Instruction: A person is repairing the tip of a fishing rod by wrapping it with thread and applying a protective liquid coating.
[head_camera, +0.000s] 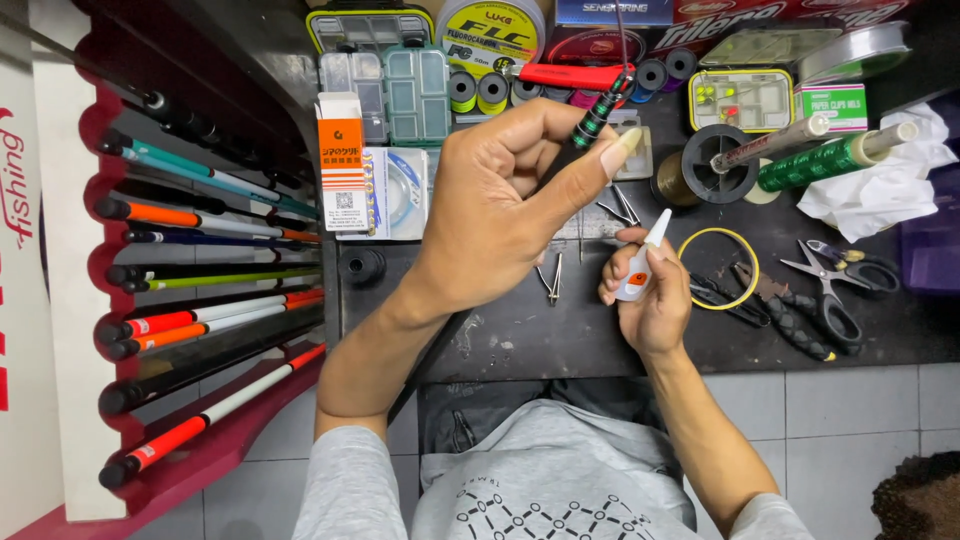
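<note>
Left hand (500, 205), centre frame, is closed w/ thumb and fingers pinched on a thin dark rod (598, 115). The rod has green bands and runs up-right from the fingers toward the top of the frame; its lower part is hidden behind the hand.

Right hand (650, 295), just right of centre and lower, is wrapped around a small white glue bottle (640, 268) w/ an orange label. The nozzle points up toward the left thumb, near it but apart.

Both hands are over a dark table (520, 340).

Behind them on the table:
- clear tackle boxes (400, 85) at upper centre
- an orange-and-white carton (341, 160) just left of the hand
- line spools (478, 90) along the top
- a yellow-rimmed box (742, 100) at upper right
- a black reel (718, 165) and a green-wrapped rod butt (830, 160) beside it
- a white cloth (880, 185) at far right

Right of the right hand: a yellow ring (742, 245), pliers (790, 315) and scissors (830, 285). Small metal guides (553, 280) lie between the wrists.

Left third of the frame: a red rack (100, 300) holding rods (210, 320) w/ orange, teal and green sections, lying side by side.

Bottom: grey sleeves, grey shirt, pale floor tiles (860, 420).
</note>
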